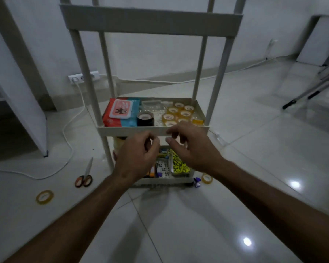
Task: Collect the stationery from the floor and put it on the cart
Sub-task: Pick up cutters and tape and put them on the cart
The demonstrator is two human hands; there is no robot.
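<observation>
Hands hover side by side in front of the cart's (152,130) middle shelf. The left hand (136,158) has its fingers (150,141) curled loosely inward, thumb and forefinger close together; whether anything small sits between them cannot be told. The right hand (190,147) is spread wider, fingers (176,132) slack and apart, gripping nothing, its fingertips just at the shelf's front lip.

On that shelf lie a wet-wipe pack (121,112), a black tape roll (145,118) and a cluster of clear tape rolls (179,113) (packed close together). The bottom shelf, partly hidden by the hands, holds a yellow patterned box (179,165) and other small items.

Stationery remains on the tiled floor (179,224): orange-handled scissors (85,176) and a yellow tape roll (44,196) to the left, another small tape roll (206,178) and a purple clip (197,181) by the cart's right foot.
</observation>
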